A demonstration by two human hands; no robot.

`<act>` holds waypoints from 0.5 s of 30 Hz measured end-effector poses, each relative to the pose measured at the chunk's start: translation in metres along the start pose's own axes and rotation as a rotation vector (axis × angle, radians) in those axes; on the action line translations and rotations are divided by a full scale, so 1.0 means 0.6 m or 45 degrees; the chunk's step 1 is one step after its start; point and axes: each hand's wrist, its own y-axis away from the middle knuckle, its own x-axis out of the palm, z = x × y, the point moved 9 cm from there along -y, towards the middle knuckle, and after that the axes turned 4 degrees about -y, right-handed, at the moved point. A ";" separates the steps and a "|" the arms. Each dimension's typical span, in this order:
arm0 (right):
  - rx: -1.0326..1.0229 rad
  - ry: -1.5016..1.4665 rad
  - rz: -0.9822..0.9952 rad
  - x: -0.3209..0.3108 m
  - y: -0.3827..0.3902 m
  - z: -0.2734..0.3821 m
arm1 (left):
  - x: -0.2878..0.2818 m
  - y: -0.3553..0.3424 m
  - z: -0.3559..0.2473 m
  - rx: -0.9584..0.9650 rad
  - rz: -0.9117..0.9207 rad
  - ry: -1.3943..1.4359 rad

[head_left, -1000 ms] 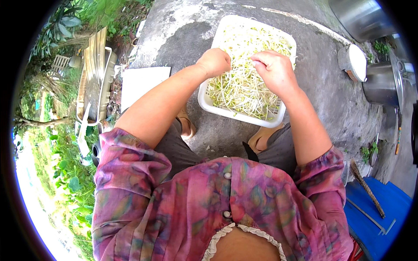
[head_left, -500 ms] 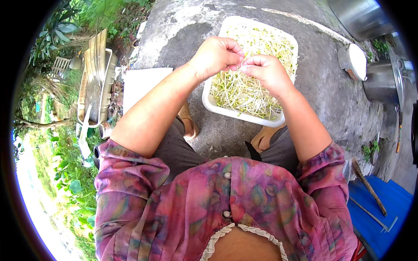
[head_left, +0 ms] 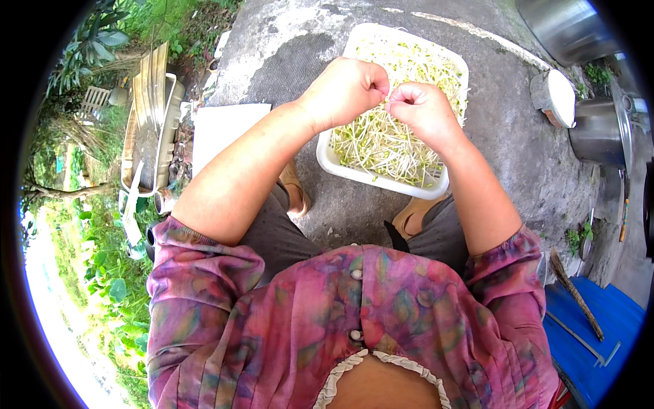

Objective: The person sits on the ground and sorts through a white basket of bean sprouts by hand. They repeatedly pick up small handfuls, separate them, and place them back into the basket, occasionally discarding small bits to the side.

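Observation:
A white plastic basket (head_left: 328, 155) heaped with bean sprouts (head_left: 392, 146) stands on the ground between my feet. Over its upper middle my hands meet, fingertips almost touching. The fingers of my left hand (head_left: 349, 93) are curled into a pinch, the thumb tucked in. My right hand (head_left: 428, 117) pinches with thumb and forefinger just beside it. A thin pale bit of bean sprout shows faintly between the two pinches; most of it is hidden by the fingers.
A white board-like sheet (head_left: 221, 133) lies left of the basket, partly behind my left forearm. Farther left is a long tray (head_left: 163, 160) beside plants. At the right stand metal pots (head_left: 596, 133) and a white-topped container (head_left: 558, 99). A stick (head_left: 575, 293) rests on a blue surface (head_left: 593, 320).
Both hands have shifted slightly to the right and stay pinched over the basket. The fingers of my left hand are curled in more tightly. The basket stays in place.

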 end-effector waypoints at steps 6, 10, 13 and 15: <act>-0.091 0.251 0.012 0.010 0.001 0.011 | 0.001 0.003 -0.008 0.070 -0.044 -0.317; -0.195 0.500 0.001 0.011 0.001 0.025 | -0.103 0.008 0.053 -0.077 -0.398 -0.421; -0.587 0.836 0.011 0.028 0.017 0.060 | -0.337 0.092 0.178 -0.455 -1.051 -0.783; -0.761 1.058 0.085 0.060 0.025 0.061 | -0.430 0.211 0.175 -0.990 -1.500 -1.410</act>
